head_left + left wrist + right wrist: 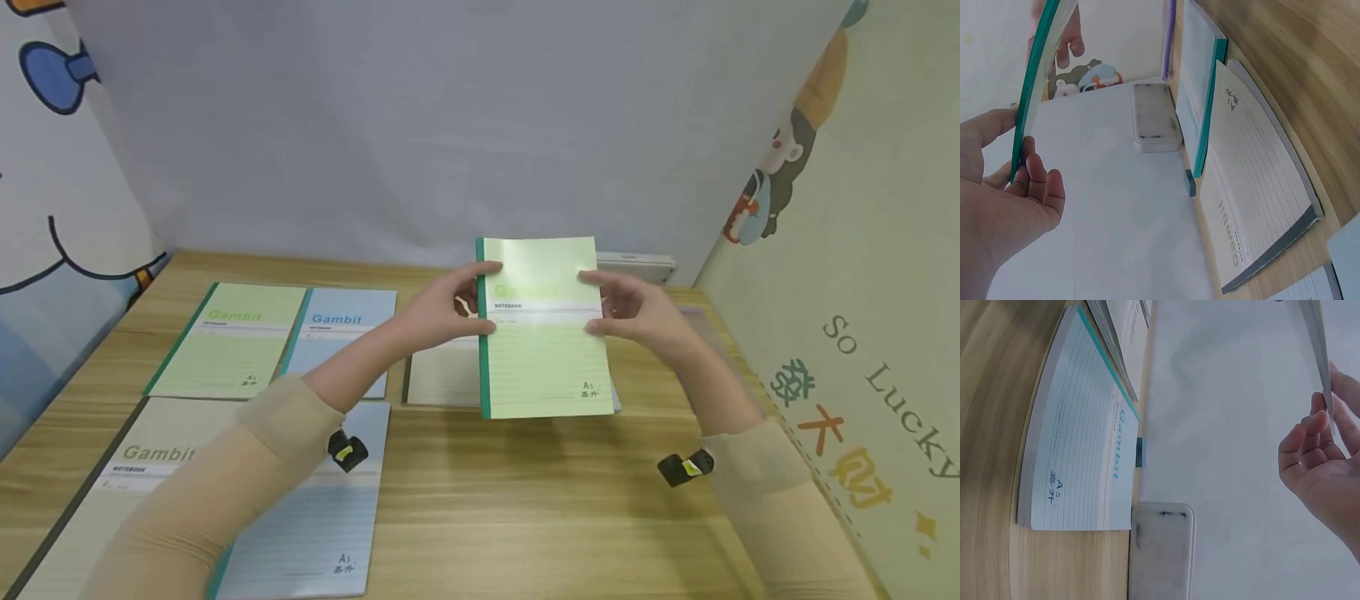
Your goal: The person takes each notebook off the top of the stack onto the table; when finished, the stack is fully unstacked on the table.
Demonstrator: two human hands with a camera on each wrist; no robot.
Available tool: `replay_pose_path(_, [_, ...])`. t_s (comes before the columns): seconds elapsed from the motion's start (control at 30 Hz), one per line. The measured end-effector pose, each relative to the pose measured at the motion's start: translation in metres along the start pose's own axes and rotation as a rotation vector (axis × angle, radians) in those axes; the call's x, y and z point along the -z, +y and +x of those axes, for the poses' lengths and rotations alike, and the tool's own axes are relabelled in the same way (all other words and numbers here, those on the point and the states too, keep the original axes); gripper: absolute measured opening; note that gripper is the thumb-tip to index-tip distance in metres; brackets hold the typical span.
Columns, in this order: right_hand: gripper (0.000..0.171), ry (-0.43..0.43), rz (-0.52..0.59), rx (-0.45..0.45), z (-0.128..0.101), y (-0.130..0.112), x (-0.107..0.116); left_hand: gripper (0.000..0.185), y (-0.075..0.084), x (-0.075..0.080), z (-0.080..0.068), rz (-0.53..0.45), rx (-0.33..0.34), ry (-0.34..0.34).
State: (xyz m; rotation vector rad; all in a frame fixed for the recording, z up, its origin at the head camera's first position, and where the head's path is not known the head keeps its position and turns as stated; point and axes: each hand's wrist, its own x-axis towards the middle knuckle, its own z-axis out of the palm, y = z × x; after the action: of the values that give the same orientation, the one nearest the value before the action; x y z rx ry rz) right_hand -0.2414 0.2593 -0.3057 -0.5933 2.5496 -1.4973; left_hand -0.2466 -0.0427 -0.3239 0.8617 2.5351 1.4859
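A green Gambit notebook (546,358) with a dark green spine is held up above the table, cover facing me. My left hand (442,308) pinches its spine side between thumb and fingers. On the opposite edge, my right hand (637,312) pinches it the same way. Both wrist views show the notebook edge-on, clear of the table, with fingers curled behind it. Behind and below it lie a grey-white notebook (1254,181) and a blue notebook (1085,437), side by side; in the head view the held notebook hides most of the blue one.
On the left, a green notebook (240,342) and a blue notebook (345,321) lie behind a white notebook (97,500) and another blue one (315,517). A pale flat case (637,267) stands against the back cloth (450,125). A printed cloth (862,292) hangs on the right.
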Motion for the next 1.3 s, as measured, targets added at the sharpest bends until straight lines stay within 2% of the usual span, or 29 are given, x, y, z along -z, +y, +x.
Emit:
replay_pose_path(0.27, [0.060,-0.153,0.044,0.053,-0.010,-0.010,-0.022,0.069,0.001,0.012,-0.034,0.032,-0.015,-0.067])
replay_pose_path(0.43, [0.061,-0.257,0.007,0.111,-0.016,-0.007,-0.038,0.069,-0.004,0.012,-0.056,0.085,0.015,-0.119])
replay_pose_path(0.63, [0.061,-0.350,-0.054,0.152,-0.024,-0.011,-0.058,0.067,-0.015,0.012,-0.079,0.094,0.073,-0.159])
replay_pose_path(0.77, [0.064,-0.409,-0.044,0.128,-0.029,-0.019,-0.072,0.068,-0.021,0.010,-0.092,0.103,0.125,-0.176])
replay_pose_path(0.9, [0.068,-0.432,-0.005,0.087,-0.035,-0.018,-0.084,0.070,-0.028,0.005,-0.105,0.119,0.140,-0.198])
replay_pose_path(1.1, [0.074,-0.464,0.047,0.032,-0.040,0.012,-0.105,0.074,-0.041,-0.004,-0.119,0.137,0.173,-0.233])
replay_pose_path(1.3, [0.075,-0.508,-0.009,-0.058,-0.045,0.031,-0.121,0.075,-0.050,-0.016,-0.133,0.173,0.214,-0.266])
